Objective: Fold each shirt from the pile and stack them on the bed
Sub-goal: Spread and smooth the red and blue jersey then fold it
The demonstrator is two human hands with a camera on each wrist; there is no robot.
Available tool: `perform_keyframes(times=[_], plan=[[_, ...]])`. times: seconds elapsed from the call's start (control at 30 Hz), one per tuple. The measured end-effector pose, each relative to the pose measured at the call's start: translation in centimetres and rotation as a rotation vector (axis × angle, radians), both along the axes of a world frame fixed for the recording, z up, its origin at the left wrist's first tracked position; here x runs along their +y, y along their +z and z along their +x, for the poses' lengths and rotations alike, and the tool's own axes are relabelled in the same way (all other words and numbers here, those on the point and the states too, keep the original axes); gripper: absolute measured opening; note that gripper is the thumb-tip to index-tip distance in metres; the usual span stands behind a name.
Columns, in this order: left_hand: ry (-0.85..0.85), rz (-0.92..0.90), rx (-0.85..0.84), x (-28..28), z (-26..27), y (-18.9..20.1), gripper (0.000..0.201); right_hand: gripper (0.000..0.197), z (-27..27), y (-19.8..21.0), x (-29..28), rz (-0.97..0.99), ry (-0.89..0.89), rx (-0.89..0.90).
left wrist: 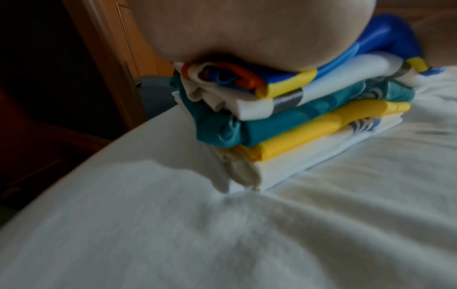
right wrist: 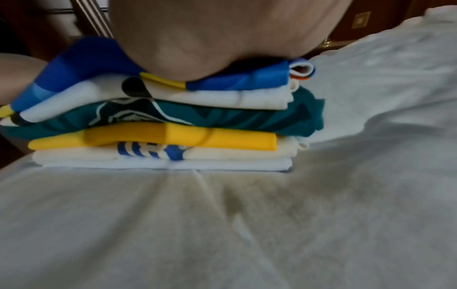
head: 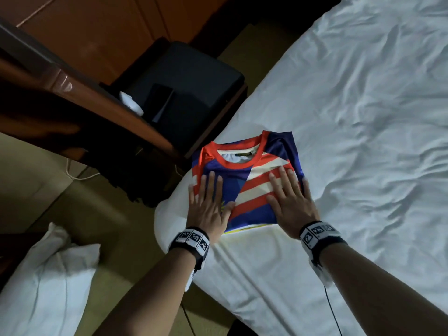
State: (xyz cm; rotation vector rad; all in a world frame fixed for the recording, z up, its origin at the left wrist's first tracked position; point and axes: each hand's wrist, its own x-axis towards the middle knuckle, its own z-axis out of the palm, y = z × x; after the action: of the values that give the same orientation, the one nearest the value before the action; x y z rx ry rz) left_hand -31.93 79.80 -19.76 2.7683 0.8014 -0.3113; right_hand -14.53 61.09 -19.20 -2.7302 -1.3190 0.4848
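Shirts [head: 247, 180] stacked, perhaps five, on bed [head: 363, 117], left hand [head: 208, 207] and right hand [head: 291, 204] flat atop, grip open.

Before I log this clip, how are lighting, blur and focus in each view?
Head view: dim room, floor and furniture nearly black, the bed unevenly lit, the top shirt sharp under both hands. Left wrist view: motion-blurred, the left hand a soft mass, the stack still readable. Right wrist view: similar blur, the right hand out of focus, sheet yellowish.
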Motion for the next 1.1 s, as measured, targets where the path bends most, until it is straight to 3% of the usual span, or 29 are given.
perform_keyframes(times=[0.17,0.3,0.43,0.6,0.77,0.97,1.1], plan=[[0.045,-0.008,0.094,-0.8,1.7,4.0,0.079,0.072,-1.4,3.1,-1.3,-0.038,-0.231,0.109],[-0.091,-0.101,-0.008,-4.2,4.2,8.9,0.067,0.063,-2.0,7.6,-5.3,0.058,-0.417,0.211],[-0.258,-0.219,-0.04,-10.4,7.6,13.0,0.048,0.054,-2.7,12.5,-12.2,0.142,-0.559,0.169],[-0.474,-0.379,-0.149,-23.2,13.3,18.5,0.04,0.053,-3.0,18.3,-24.5,0.173,-0.766,0.089],[-0.7,-0.453,-0.181,-38.0,16.9,22.2,0.032,0.048,-3.5,21.3,-39.2,0.2,-1.014,-0.009],[-0.94,-0.45,-0.122,-56.3,20.5,23.7,0.03,0.044,-3.1,20.4,-57.3,0.178,-1.23,-0.026],[-1.053,-0.422,-0.066,-68.1,22.7,22.6,0.032,0.042,-1.7,18.0,-68.3,0.163,-1.307,0.002]])
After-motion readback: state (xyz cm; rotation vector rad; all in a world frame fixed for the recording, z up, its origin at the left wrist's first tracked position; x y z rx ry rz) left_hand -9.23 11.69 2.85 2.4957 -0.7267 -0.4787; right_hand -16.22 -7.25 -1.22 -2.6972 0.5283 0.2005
